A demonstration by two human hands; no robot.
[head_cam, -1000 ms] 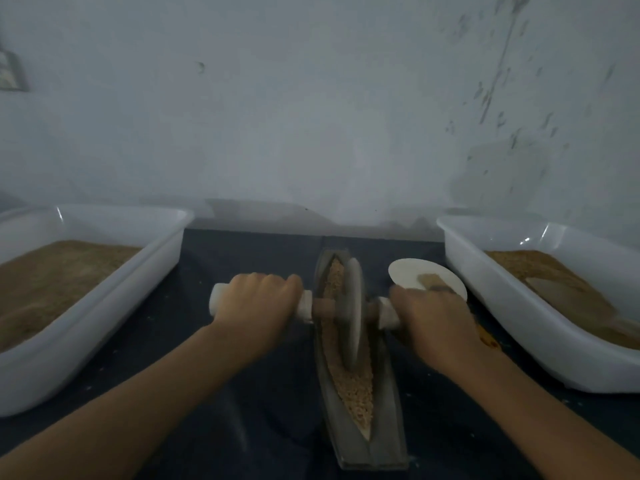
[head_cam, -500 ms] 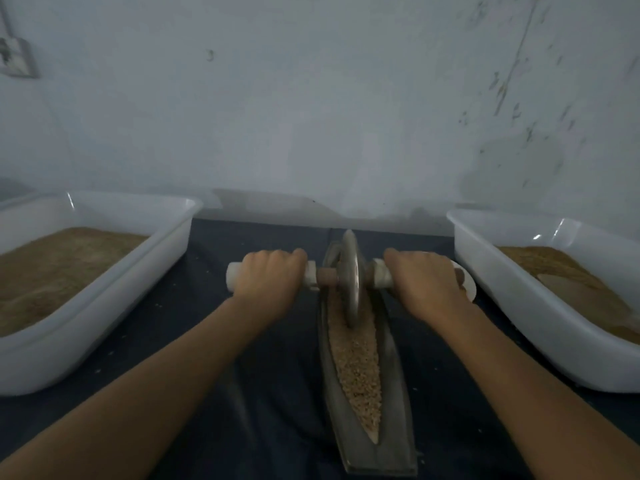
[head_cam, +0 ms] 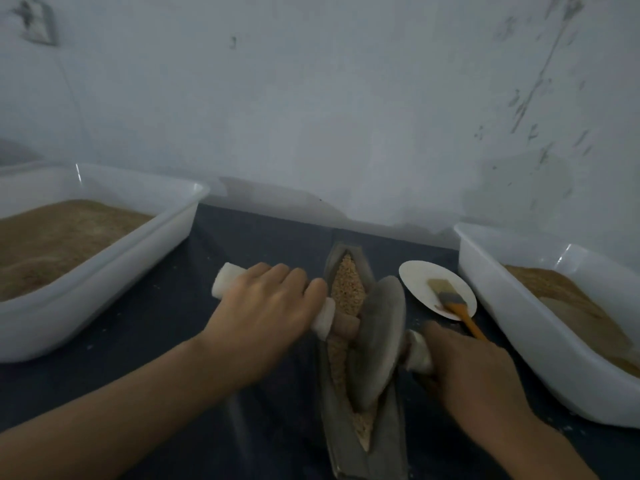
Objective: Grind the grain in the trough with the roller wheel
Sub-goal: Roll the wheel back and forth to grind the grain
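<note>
A long, narrow, boat-shaped metal trough [head_cam: 386,441] lies on the dark table, running away from me. Tan grain [head_cam: 348,289] fills its groove. The grey roller wheel [head_cam: 379,336] stands in the groove near the trough's middle, tilted, on a wooden axle with white handle ends. My left hand [head_cam: 266,313] grips the left handle [head_cam: 225,280]. My right hand [head_cam: 467,365] grips the right handle [head_cam: 417,351], which lies lower and nearer to me.
A white tub [head_cam: 114,258] of brown grain stands at the left, another white tub [head_cam: 540,344] at the right. A small white plate [head_cam: 420,275] with an orange-handled brush [head_cam: 457,304] lies between trough and right tub. A wall rises close behind.
The wheel rolled from mid-trough to the far end, and has now come back toward me to the middle. Both hands moved with it. The axle now slants, right end lower.
</note>
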